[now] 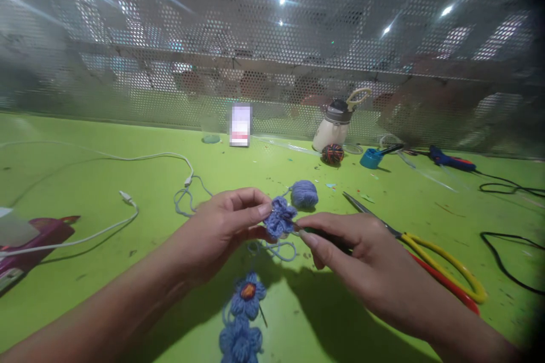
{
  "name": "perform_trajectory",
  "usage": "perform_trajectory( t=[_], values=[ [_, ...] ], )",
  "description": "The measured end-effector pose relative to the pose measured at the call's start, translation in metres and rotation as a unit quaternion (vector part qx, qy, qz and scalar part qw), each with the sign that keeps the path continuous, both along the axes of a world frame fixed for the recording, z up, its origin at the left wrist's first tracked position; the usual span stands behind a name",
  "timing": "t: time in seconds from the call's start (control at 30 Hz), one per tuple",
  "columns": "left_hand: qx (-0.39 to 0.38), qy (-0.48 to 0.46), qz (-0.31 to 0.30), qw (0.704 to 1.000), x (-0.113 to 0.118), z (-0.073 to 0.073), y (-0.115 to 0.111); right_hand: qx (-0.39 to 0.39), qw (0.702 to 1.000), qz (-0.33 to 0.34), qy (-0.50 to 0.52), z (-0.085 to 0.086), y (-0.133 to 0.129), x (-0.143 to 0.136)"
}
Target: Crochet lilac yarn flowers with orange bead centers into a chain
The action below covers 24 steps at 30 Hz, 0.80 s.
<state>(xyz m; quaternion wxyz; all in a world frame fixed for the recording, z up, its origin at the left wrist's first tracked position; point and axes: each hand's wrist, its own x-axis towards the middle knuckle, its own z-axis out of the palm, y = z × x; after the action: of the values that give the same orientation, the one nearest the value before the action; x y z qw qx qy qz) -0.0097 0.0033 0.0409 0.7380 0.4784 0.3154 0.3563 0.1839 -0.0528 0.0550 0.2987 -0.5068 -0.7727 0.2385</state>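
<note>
My left hand [232, 218] pinches a blue crocheted flower [280, 218] at its left edge, thumb on top. In my right hand [347, 244] is a crochet hook [326, 233] with a dark handle, closed between thumb and fingers; its tip meets the right side of the flower. Just behind the flower lies a ball of blue yarn [304, 194]. Loose loops of blue yarn [281, 250] hang or lie below my hands. Nearer me on the table rest a blue flower with an orange centre [248, 291] and another blue flower [240, 340].
Scissors [402, 234] with yellow and red handles lie beside my right hand. Farther back stand a bottle [332, 127], a multicoloured yarn ball [332, 154], a blue pot [371, 158], a glue gun [451, 159] and a phone [240, 125]. White cables [131, 216] cross the left side.
</note>
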Motion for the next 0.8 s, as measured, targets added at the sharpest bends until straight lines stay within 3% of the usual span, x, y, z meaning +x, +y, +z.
perform_trajectory(
  t=[0.27,0.57,0.67,0.8],
  values=[
    [0.028,-0.001,-0.015,0.999,0.0,-0.003,-0.003,0.022,0.999,-0.004,0.032,-0.001,0.0,-0.003],
    [0.122,0.12,0.077,0.982,0.005,-0.003,-0.01,-0.086,0.984,-0.064,0.141,-0.026,0.001,-0.022],
    [0.122,0.147,0.087,0.978,0.009,-0.003,-0.013,-0.163,0.955,-0.086,0.234,-0.028,0.002,-0.028],
    [0.103,0.149,0.08,0.98,0.011,-0.005,-0.011,-0.274,0.885,-0.068,0.37,-0.031,0.006,-0.03]
  ],
)
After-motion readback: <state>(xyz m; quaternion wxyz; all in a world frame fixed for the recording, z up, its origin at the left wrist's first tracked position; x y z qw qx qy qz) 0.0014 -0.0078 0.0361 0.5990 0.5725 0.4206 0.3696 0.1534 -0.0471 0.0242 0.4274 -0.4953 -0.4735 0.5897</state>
